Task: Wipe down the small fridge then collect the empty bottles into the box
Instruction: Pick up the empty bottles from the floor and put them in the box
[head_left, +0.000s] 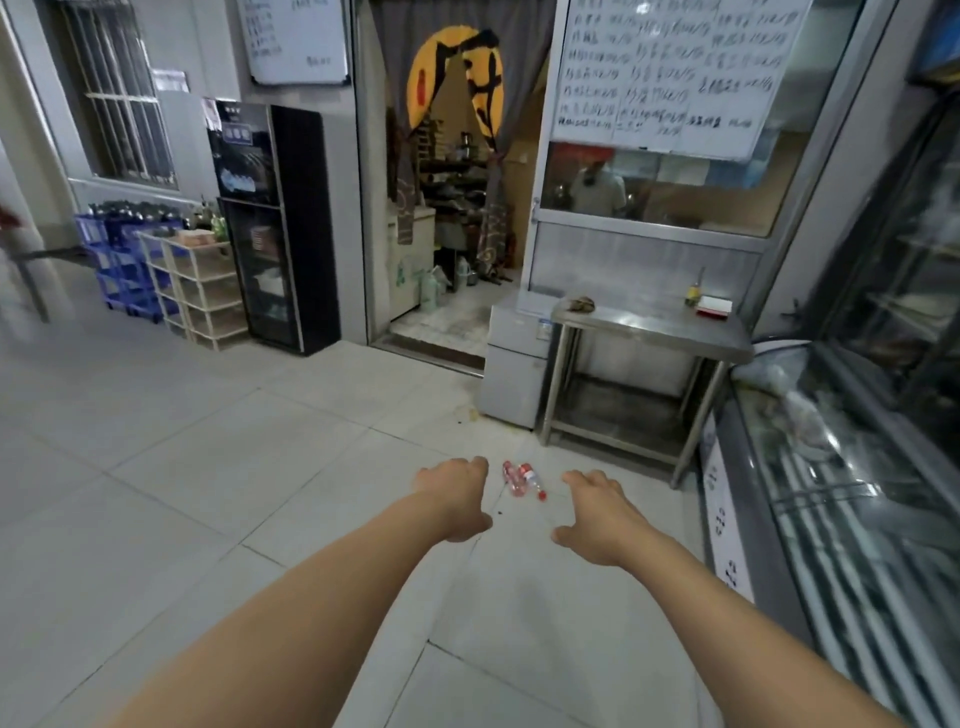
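Head view: bottles blurred, count unclear.

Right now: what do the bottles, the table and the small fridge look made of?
Bottles: clear thin plastic, it seems, with red labels and red caps; the floor shows through.
Table: looks like stainless steel, brushed, with reflective top and metal legs.
Small fridge: painted or coated metal, probably; smooth pale grey panels, matte. Cannot confirm.
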